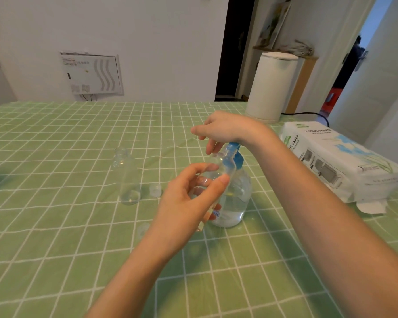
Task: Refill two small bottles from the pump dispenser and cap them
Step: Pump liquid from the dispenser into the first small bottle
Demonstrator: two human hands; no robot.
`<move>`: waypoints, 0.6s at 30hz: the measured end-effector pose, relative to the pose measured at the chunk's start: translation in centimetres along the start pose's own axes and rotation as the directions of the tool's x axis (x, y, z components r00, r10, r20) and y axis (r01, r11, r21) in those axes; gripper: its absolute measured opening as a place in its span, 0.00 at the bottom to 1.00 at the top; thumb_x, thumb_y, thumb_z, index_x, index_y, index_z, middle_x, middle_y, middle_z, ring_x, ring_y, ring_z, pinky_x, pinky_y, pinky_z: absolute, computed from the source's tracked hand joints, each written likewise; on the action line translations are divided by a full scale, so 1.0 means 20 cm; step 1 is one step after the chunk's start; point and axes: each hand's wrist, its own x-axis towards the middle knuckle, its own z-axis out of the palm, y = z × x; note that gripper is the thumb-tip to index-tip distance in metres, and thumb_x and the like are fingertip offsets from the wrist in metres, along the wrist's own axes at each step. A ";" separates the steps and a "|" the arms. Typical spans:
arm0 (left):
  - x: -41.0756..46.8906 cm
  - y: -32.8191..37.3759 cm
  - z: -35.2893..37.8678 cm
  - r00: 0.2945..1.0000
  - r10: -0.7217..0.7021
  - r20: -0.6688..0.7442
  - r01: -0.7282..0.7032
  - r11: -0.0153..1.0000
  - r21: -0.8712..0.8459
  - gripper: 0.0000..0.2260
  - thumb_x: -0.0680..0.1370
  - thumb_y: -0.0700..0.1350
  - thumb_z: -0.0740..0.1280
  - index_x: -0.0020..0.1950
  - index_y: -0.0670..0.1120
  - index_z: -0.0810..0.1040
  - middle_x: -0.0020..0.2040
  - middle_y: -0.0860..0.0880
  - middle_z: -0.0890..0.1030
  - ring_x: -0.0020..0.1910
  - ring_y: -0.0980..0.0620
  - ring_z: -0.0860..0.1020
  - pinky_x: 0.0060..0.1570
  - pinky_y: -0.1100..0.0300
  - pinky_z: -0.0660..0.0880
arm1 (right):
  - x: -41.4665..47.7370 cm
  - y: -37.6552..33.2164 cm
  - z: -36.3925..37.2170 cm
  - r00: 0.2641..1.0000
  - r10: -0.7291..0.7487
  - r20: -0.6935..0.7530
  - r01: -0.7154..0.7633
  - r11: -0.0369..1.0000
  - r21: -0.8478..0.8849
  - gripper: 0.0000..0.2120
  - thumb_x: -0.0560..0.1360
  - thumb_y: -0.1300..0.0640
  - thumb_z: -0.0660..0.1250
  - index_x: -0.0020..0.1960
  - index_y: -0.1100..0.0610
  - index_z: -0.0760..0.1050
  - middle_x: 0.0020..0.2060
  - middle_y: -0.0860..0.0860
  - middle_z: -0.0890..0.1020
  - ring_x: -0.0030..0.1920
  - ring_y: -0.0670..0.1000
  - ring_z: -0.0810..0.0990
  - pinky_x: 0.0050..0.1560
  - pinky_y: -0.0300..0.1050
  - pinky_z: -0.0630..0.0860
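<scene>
Head view, left hand (pixel 189 200): clasped round bottle (pixel 223 164), thumb in front, fingers wrapped behind.
Bottle: held off the table, tilted, open mouth raised to the blue spout, in front of the dispenser; fill level too clear to judge.
Right hand (pixel 223 129): grasping nothing, fingers hanging loose, heel of palm over pump (pixel 233 148); pressing or merely resting, cannot tell.
Dispenser (pixel 237 198): standing upright on the cloth just behind the left hand, clear liquid in the lower part.
Step in hand: likely filling the first bottle, mouth lined up under the spout.
Next move: probably a firm downward push on the pump with mouth kept tight to the spout; risk of dribble onto the cloth if allowed to slip.
Second bottle (pixel 126 177): upright, uncapped, well to the left, seemingly near empty.
Cap (pixel 155 191): on the cloth just right of the second bottle.
Second cap (pixel 143 228): faint, translucent, near the left wrist; likely a cap, not certain.
Surface: green checked cloth (pixel 55 226), lightly wrinkled.
Right side: tissue pack (pixel 331 157) lying flat; white canister (pixel 274 88) at the far edge.
Room: white wall with panel (pixel 91 73); dark doorway (pixel 234 47) beyond.
</scene>
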 end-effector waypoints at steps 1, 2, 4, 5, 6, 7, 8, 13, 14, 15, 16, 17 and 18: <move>0.00 0.00 0.00 1.000 0.003 -0.003 -0.003 1.000 0.000 0.09 0.71 0.47 0.69 0.50 0.50 0.79 0.46 0.38 0.80 0.31 0.53 0.77 0.27 0.67 0.74 | 0.00 0.00 0.00 1.000 0.000 0.000 0.000 1.000 0.003 0.21 0.80 0.45 0.57 0.58 0.61 0.76 0.46 0.55 0.85 0.52 0.56 0.82 0.59 0.51 0.75; 0.00 0.00 0.00 1.000 0.004 -0.005 -0.004 1.000 -0.001 0.09 0.71 0.46 0.69 0.50 0.50 0.79 0.45 0.39 0.80 0.31 0.53 0.78 0.27 0.67 0.74 | 0.00 0.00 0.01 1.000 0.002 -0.001 -0.002 1.000 0.005 0.21 0.80 0.45 0.57 0.58 0.61 0.76 0.46 0.55 0.85 0.52 0.56 0.82 0.60 0.51 0.75; 0.00 -0.01 0.00 1.000 -0.003 0.002 0.003 1.000 0.000 0.09 0.72 0.46 0.69 0.51 0.50 0.79 0.42 0.42 0.81 0.30 0.54 0.78 0.27 0.67 0.74 | 0.01 0.01 0.02 1.000 0.006 0.004 -0.006 1.000 0.001 0.21 0.79 0.44 0.57 0.58 0.61 0.77 0.46 0.55 0.84 0.52 0.57 0.82 0.59 0.51 0.75; 0.00 -0.01 0.00 1.000 -0.009 0.009 0.009 1.000 0.000 0.09 0.71 0.47 0.69 0.51 0.50 0.79 0.40 0.44 0.82 0.30 0.54 0.78 0.27 0.67 0.74 | 0.01 0.02 0.03 1.000 0.011 0.011 -0.011 1.000 0.000 0.21 0.79 0.44 0.57 0.57 0.61 0.77 0.46 0.55 0.84 0.53 0.57 0.82 0.58 0.50 0.75; -0.01 -0.02 0.00 1.000 -0.015 0.014 0.015 1.000 0.002 0.10 0.70 0.48 0.69 0.51 0.50 0.79 0.39 0.47 0.82 0.29 0.55 0.78 0.27 0.67 0.74 | 0.01 0.03 0.04 1.000 0.016 0.018 -0.016 1.000 0.002 0.21 0.79 0.44 0.57 0.57 0.60 0.77 0.46 0.54 0.84 0.53 0.56 0.82 0.56 0.49 0.75; -0.01 -0.02 0.00 1.000 -0.021 0.013 0.021 1.000 0.003 0.12 0.69 0.50 0.70 0.51 0.50 0.79 0.38 0.49 0.81 0.30 0.55 0.78 0.27 0.67 0.74 | 0.01 0.03 0.04 1.000 0.020 0.024 -0.021 1.000 0.008 0.21 0.79 0.44 0.57 0.57 0.60 0.76 0.46 0.54 0.84 0.53 0.56 0.82 0.55 0.49 0.74; -0.02 -0.02 0.00 1.000 -0.023 0.008 0.023 1.000 0.005 0.13 0.67 0.52 0.70 0.50 0.50 0.79 0.38 0.50 0.81 0.30 0.56 0.78 0.27 0.67 0.74 | 0.01 0.03 0.05 0.999 0.021 0.025 -0.022 1.000 0.015 0.21 0.79 0.44 0.56 0.57 0.60 0.76 0.45 0.53 0.84 0.53 0.56 0.82 0.55 0.49 0.74; -0.01 -0.02 0.00 1.000 -0.023 0.012 0.023 1.000 0.014 0.13 0.67 0.52 0.69 0.50 0.51 0.79 0.39 0.46 0.81 0.29 0.56 0.78 0.26 0.67 0.73 | 0.01 0.04 0.06 1.000 0.009 0.008 -0.009 1.000 0.027 0.22 0.80 0.44 0.57 0.59 0.61 0.75 0.45 0.54 0.84 0.52 0.56 0.82 0.59 0.51 0.74; -0.01 -0.02 0.00 1.000 -0.020 0.014 0.020 1.000 0.017 0.13 0.67 0.52 0.69 0.50 0.50 0.79 0.39 0.47 0.81 0.29 0.56 0.78 0.26 0.67 0.73 | 0.01 0.04 0.06 1.000 0.006 0.005 -0.006 1.000 0.022 0.22 0.80 0.44 0.57 0.60 0.62 0.75 0.46 0.54 0.84 0.52 0.56 0.82 0.59 0.51 0.74; -0.01 -0.02 0.00 1.000 -0.014 0.017 0.013 1.000 0.019 0.13 0.68 0.51 0.69 0.50 0.50 0.79 0.40 0.46 0.81 0.29 0.56 0.78 0.26 0.67 0.73 | 0.01 0.03 0.05 1.000 0.003 0.004 -0.003 1.000 0.008 0.23 0.80 0.44 0.57 0.61 0.62 0.74 0.47 0.55 0.84 0.52 0.56 0.82 0.59 0.50 0.75; 0.00 -0.02 0.00 1.000 -0.006 0.022 0.005 1.000 0.016 0.12 0.69 0.51 0.69 0.51 0.50 0.79 0.40 0.45 0.81 0.29 0.55 0.78 0.26 0.67 0.74 | 0.01 0.03 0.04 1.000 0.002 0.004 -0.002 1.000 -0.012 0.23 0.80 0.44 0.57 0.61 0.62 0.74 0.49 0.55 0.83 0.52 0.56 0.82 0.57 0.49 0.75; 0.00 -0.02 0.00 1.000 0.004 0.024 -0.004 1.000 0.010 0.12 0.68 0.51 0.69 0.50 0.50 0.79 0.42 0.42 0.81 0.30 0.54 0.78 0.27 0.67 0.74 | 0.01 0.02 0.03 1.000 0.000 0.003 0.000 0.999 -0.036 0.23 0.79 0.44 0.57 0.61 0.62 0.74 0.50 0.56 0.83 0.53 0.56 0.81 0.55 0.48 0.74; 0.00 -0.01 0.00 1.000 0.015 0.020 -0.015 1.000 0.002 0.14 0.67 0.52 0.69 0.50 0.51 0.79 0.43 0.41 0.81 0.31 0.54 0.78 0.27 0.67 0.74 | 0.01 0.02 0.02 1.000 -0.005 -0.001 0.005 0.998 -0.058 0.24 0.80 0.44 0.56 0.61 0.62 0.74 0.52 0.56 0.82 0.53 0.56 0.81 0.55 0.48 0.74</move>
